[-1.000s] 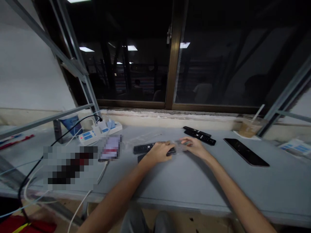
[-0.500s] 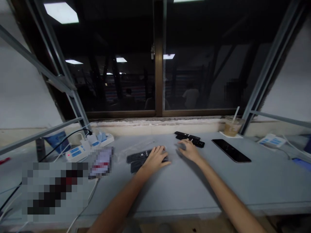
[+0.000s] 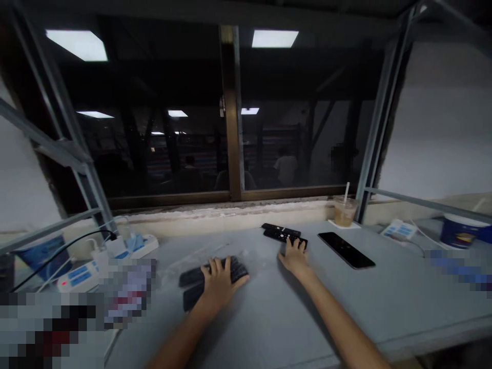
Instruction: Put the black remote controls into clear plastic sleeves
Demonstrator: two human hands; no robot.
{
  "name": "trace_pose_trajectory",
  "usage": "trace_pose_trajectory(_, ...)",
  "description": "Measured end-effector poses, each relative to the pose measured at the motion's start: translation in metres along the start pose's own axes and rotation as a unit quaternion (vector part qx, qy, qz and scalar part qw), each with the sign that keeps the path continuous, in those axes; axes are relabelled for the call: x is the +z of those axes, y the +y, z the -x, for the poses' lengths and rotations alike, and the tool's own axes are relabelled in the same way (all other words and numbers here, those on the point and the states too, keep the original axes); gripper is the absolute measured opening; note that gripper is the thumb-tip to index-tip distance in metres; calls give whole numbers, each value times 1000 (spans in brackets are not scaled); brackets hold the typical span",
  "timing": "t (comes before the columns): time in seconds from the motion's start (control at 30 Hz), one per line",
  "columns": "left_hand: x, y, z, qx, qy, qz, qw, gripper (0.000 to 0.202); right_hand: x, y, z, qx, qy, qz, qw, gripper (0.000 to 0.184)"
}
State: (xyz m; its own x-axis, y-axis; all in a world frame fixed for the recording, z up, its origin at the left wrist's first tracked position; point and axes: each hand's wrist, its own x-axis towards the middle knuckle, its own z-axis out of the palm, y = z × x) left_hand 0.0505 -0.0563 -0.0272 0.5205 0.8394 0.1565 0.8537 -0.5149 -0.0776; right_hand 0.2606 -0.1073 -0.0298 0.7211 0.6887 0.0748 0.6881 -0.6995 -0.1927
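Note:
Two black remote controls [image 3: 191,277] lie side by side at the left middle of the desk, with clear plastic film [image 3: 172,264] around them. My left hand [image 3: 220,282] rests over their right part with its fingers spread, hiding some of both. At the back, two more black remote controls [image 3: 277,235] lie at a slant, one behind the other. Spread fingers of my right hand [image 3: 295,258] reach to the near edge of the front one and cover part of it. Whether they press on it I cannot tell.
A black smartphone [image 3: 346,250] lies right of my right hand. Behind it stands a plastic cup with a straw [image 3: 344,212]. At left are a power strip [image 3: 82,277] with cables and a blurred-out item [image 3: 130,297]. A blue tub [image 3: 461,231] stands far right.
The view has turned right and tilted up. My right hand has moved onto the near edge of the back remotes. The left hand stays on its pair, fingers now spread wider.

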Motion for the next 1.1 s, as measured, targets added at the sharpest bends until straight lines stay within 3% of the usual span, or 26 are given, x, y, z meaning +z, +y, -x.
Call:
trace_pose_trajectory(0.1,4,7,-1,41,55,16,998,72,4,0,0,-3,23,21,1000,66)
trace_pose_trajectory(0.2,10,13,-5,70,70,56,994,65,6,2,-3,-7,62,25,998,64)
trace_pose_trajectory(0.37,16,15,-13,63,103,100,988,54,6,7,-6,-7,90,10,996,46)
trace_pose_trajectory(0.47,10,2,-22,38,132,157,978,43,8,10,-9,-8,103,3,995,41)
trace_pose_trajectory(0.57,1,-28,-33,-15,167,163,972,33,11,13,-12,-1,128,-15,992,40)
trace_pose_trajectory(0.67,-1,-62,-42,-77,147,146,975,30,12,15,-16,3,151,-36,988,37)
trace_pose_trajectory(0.77,4,-84,-46,-107,97,146,979,28,12,18,-18,3,159,-58,986,34)
trace_pose_trajectory(0.9,8,-87,-46,-107,67,155,980,28,10,24,-20,-7,142,-89,986,30)
trace_pose_trajectory(1.1,6,-81,-44,-77,91,145,982,26,6,28,-22,-5,125,-87,988,36)
